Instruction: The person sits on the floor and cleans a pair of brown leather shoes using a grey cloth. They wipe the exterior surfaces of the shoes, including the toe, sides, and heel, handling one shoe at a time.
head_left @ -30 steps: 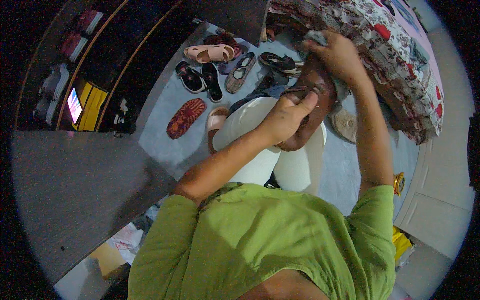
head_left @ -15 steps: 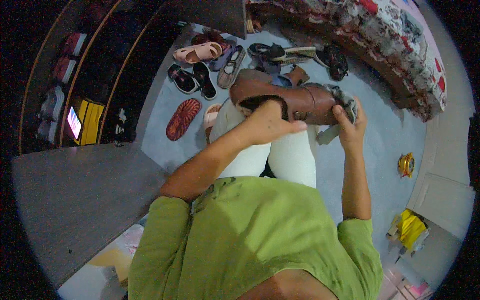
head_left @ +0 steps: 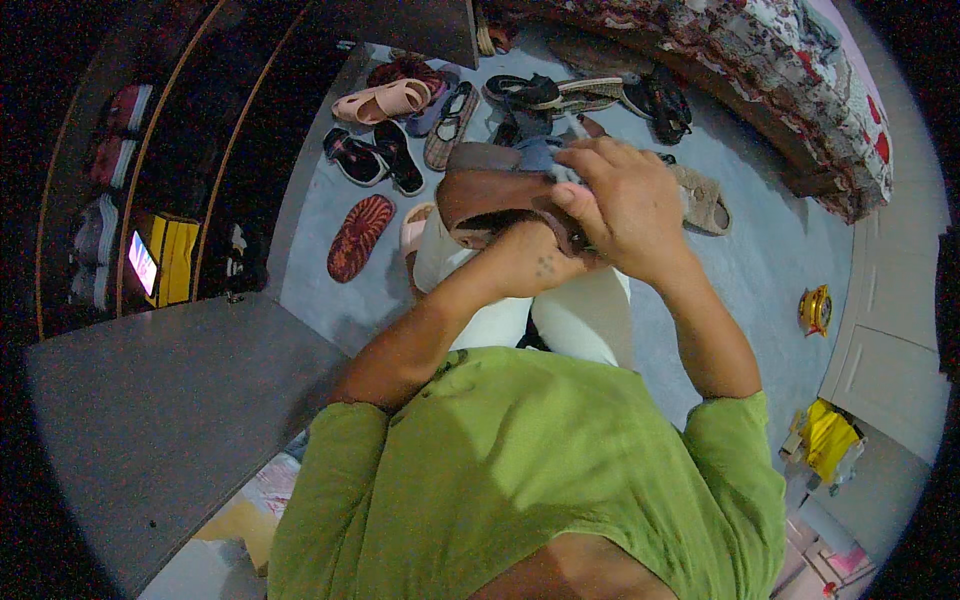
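Right now I have a brown shoe [head_left: 485, 190] up off the floor, at twelve o'clock from the middle of my view, just beyond my knees in white trousers [head_left: 570, 330]. My left hand [head_left: 545, 258] comes in from seven o'clock and is closed on the shoe by its opening, most of its fingers hidden. My right hand [head_left: 630, 205], reaching in from four o'clock, is curled around a grey cloth [head_left: 567, 170] at the shoe's right end; that patch is blurred, so the cloth seems to touch the leather, though I can't swear to it. By my judgement I'm partway through with this shoe: it is not set down, the cloth is not laid aside, and how much of the leather is done doesn't show. Reading the clock from the shoe, other footwear lies loose on the floor: a red patterned slipper [head_left: 360, 238] past eight, black sandals [head_left: 400, 158] at ten, pink sandals [head_left: 382, 103] past ten, a checked flat shoe [head_left: 450, 130] at eleven, and a beige fluffy slipper [head_left: 705, 200] at three.
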A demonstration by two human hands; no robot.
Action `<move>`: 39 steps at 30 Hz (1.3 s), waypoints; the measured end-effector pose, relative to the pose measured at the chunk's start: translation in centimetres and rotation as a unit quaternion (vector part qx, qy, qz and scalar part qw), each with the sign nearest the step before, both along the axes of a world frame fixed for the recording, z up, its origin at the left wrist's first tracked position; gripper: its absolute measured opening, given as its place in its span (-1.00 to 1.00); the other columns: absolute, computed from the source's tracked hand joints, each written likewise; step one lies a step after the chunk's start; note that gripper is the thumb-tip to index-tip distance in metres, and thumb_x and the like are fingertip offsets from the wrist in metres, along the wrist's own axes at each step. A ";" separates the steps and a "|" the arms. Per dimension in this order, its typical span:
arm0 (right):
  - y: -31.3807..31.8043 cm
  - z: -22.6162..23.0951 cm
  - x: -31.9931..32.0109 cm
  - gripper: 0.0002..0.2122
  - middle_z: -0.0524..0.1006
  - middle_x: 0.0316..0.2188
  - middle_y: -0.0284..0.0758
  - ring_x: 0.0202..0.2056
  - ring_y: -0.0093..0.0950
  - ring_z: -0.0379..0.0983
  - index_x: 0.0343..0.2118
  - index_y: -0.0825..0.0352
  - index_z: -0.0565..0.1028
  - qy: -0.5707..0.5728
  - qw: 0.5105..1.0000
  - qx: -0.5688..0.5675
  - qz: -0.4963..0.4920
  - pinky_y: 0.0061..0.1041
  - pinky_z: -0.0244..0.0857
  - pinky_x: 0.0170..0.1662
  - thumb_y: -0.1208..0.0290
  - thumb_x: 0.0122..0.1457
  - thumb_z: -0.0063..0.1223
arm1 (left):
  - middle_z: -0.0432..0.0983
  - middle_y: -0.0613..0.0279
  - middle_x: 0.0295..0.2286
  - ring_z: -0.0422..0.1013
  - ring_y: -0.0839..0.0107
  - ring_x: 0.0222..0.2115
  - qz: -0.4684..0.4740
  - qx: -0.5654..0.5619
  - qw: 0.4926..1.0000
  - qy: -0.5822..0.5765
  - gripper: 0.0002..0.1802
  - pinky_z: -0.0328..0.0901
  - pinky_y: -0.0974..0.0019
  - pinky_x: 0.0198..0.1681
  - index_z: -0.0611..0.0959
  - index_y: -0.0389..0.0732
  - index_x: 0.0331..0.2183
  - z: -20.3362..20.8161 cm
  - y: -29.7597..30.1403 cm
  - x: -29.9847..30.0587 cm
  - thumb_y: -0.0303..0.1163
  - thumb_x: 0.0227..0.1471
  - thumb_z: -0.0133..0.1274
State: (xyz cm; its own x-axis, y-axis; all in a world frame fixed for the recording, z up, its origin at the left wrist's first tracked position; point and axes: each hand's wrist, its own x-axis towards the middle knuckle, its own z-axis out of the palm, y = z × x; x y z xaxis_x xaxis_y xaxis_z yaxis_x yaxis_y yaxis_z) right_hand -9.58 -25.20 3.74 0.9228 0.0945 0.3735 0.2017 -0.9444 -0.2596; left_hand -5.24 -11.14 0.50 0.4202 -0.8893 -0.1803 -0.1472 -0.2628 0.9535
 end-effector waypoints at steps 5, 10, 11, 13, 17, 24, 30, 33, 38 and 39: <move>2.4 -0.5 1.0 -0.64 0.46 -0.49 -0.25 -0.38 -0.25 0.41 -0.41 0.28 0.50 -0.031 0.996 0.082 0.034 -0.26 0.19 -0.32 0.03 0.10 -0.10 | 0.32 0.06 -0.02 0.21 0.18 0.04 0.017 -0.012 0.991 -0.131 -0.47 0.09 0.19 0.10 0.38 -0.22 0.00 -1.0 1.3 -0.3 -0.39 -0.06 0.06; 1.3 -1.4 1.4 -0.67 0.49 -0.39 -0.27 -0.33 -0.27 0.42 -0.32 0.27 0.48 -0.135 0.984 0.091 0.068 -0.30 0.19 -0.29 0.08 0.02 -0.01 | 0.31 0.09 -0.03 0.20 0.24 0.05 0.069 -0.033 0.997 0.015 -0.46 0.08 0.26 0.11 0.36 -0.22 0.02 -2.4 1.4 0.5 -0.48 -0.08 -0.03; 1.0 -0.7 0.8 -0.66 0.50 -0.23 -0.24 -0.20 -0.24 0.41 -0.23 0.29 0.47 -0.062 0.993 0.085 0.054 -0.29 0.21 -0.14 0.12 0.07 -0.10 | 0.41 0.15 -0.15 0.30 0.31 -0.08 0.079 -0.058 0.994 0.042 -0.58 0.18 0.28 0.01 0.45 -0.24 -0.09 -0.7 1.5 0.1 -0.50 -0.09 -0.07; 0.5 -1.2 0.7 -0.63 0.48 -0.19 -0.23 -0.15 -0.24 0.40 -0.20 0.29 0.45 -0.117 0.991 0.038 0.052 -0.29 0.20 -0.09 0.10 0.08 -0.11 | 0.45 0.18 -0.25 0.35 0.34 -0.20 0.024 -0.104 0.994 0.018 -0.68 0.23 0.29 -0.10 0.50 -0.26 -0.19 -2.2 1.1 1.4 -0.48 -0.08 -0.06; -0.5 -2.6 -0.6 -0.51 0.41 -0.05 -0.23 0.00 -0.26 0.30 -0.07 0.27 0.39 -0.126 0.991 -0.035 -0.004 -0.24 0.05 0.06 -0.02 0.06 -0.13 | 0.43 0.15 -0.31 0.31 0.44 -0.27 0.110 -0.036 0.989 0.095 -0.71 0.23 0.34 -0.16 0.48 -0.34 -0.23 0.5 0.8 0.7 -0.43 -0.05 -0.02; -2.0 -6.4 -4.3 -0.35 0.23 0.14 -0.22 0.13 -0.20 0.14 0.09 0.27 0.26 -0.136 0.981 -0.116 -0.078 -0.04 -0.25 0.19 -0.18 0.09 -0.31 | 0.37 0.23 -0.42 0.30 0.47 -0.35 0.156 -0.087 0.980 0.088 -0.72 0.23 0.38 -0.28 0.50 -0.35 -0.34 -0.4 0.0 1.6 -0.32 -0.05 0.01; -2.1 -5.4 -3.9 -0.39 0.21 0.15 -0.24 0.15 -0.22 0.11 0.11 0.27 0.23 -0.106 0.988 -0.076 -0.079 -0.02 -0.25 0.18 -0.09 0.11 -0.24 | 0.40 0.24 -0.36 0.31 0.50 -0.30 0.153 -0.119 0.960 0.203 -0.73 0.22 0.41 -0.22 0.51 -0.30 -0.27 -0.4 -0.2 1.7 -0.34 -0.03 0.00; -2.3 -3.6 -2.7 -0.48 0.30 0.08 -0.24 0.09 -0.26 0.20 0.06 0.28 0.29 -0.100 0.990 -0.064 -0.078 -0.11 -0.09 0.12 0.03 0.12 -0.15 | 0.45 0.23 -0.24 0.34 0.46 -0.17 0.120 -0.057 0.978 0.162 -0.65 0.20 0.40 -0.05 0.50 -0.27 -0.14 0.9 0.3 1.5 -0.38 -0.02 -0.03; -1.2 0.1 -0.6 -0.60 0.44 -0.08 -0.22 -0.02 -0.29 0.32 -0.10 0.30 0.42 0.029 0.999 0.010 -0.034 -0.26 0.12 -0.05 0.10 0.14 -0.15 | 0.39 0.31 -0.31 0.29 0.54 -0.26 0.049 -0.180 0.957 0.223 -0.65 0.21 0.41 -0.17 0.44 -0.25 -0.16 -0.7 1.2 0.8 -0.36 -0.04 -0.01; -0.9 0.8 -0.4 -0.62 0.46 -0.11 -0.22 -0.04 -0.29 0.34 -0.13 0.30 0.44 0.072 0.997 0.026 -0.028 -0.29 0.16 -0.08 0.11 0.14 -0.15 | 0.39 0.32 -0.29 0.29 0.53 -0.24 0.056 -0.224 0.946 0.225 -0.64 0.20 0.39 -0.14 0.44 -0.24 -0.14 -1.1 1.3 0.5 -0.36 -0.03 -0.01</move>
